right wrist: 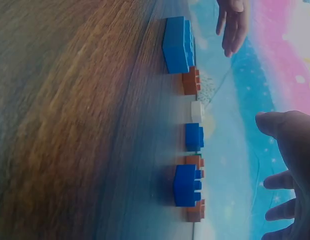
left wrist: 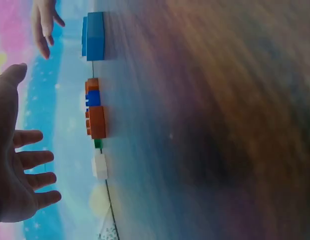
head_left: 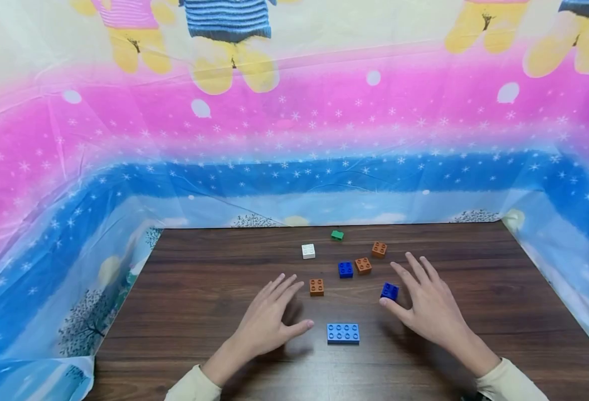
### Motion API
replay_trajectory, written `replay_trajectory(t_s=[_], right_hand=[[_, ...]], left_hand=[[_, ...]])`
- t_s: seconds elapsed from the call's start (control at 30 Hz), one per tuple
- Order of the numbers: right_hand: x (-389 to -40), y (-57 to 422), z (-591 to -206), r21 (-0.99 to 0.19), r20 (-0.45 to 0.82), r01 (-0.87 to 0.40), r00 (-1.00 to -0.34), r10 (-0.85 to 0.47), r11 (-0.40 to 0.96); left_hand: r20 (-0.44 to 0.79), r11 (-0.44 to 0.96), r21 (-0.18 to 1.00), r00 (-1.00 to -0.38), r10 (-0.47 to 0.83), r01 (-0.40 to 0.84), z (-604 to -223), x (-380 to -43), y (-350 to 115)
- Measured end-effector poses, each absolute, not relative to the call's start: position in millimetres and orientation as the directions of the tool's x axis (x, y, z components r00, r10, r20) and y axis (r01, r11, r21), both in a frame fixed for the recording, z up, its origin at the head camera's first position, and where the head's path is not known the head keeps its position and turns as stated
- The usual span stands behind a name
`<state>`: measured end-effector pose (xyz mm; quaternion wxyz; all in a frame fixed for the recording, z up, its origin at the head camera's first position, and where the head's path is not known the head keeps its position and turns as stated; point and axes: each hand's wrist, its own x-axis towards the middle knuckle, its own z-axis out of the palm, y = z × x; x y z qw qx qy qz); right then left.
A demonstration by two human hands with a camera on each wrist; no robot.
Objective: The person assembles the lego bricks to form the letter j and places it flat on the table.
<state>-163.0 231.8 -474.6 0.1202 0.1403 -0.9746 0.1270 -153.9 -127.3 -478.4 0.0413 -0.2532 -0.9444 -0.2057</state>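
Both hands hover over a dark wooden table with fingers spread, holding nothing. My left hand (head_left: pixel 273 316) is left of a light blue eight-stud toy brick (head_left: pixel 343 333), its fingertips near an orange brick (head_left: pixel 316 287). Over on the right, my right hand (head_left: pixel 428 303) has its thumb beside a dark blue brick (head_left: pixel 389 291); whether they touch is hard to tell in the head view. In the left wrist view the left hand (left wrist: pixel 20 165) is apart from the bricks. The right wrist view shows the right hand (right wrist: pixel 287 170) raised off the table, fingers extended.
Farther back lie a second dark blue brick (head_left: pixel 345 269), two more orange bricks, one (head_left: pixel 363 265) beside it and one (head_left: pixel 379 249) behind, a white brick (head_left: pixel 308 251) and a small green brick (head_left: pixel 337 235). A printed cloth (head_left: pixel 294 178) hangs around the table's back and sides.
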Motion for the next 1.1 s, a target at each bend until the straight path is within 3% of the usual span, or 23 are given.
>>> replay_trajectory(t_s=[0.53,1.1], right_hand=[[-171.8,239.7,-490.3,-0.269,0.244,-0.291,-0.943,-0.228,0.918],[-180.5,243.5,-506.7,-0.342,0.202,-0.283,-0.953,-0.224,0.896]], left_hand=[[0.021,0.654,0.599,-0.825,0.565,0.463,-489.3,-146.9,-99.4],[0.026,0.653,0.564,-0.802,0.597,0.505,-501.7,-148.4,-70.9]])
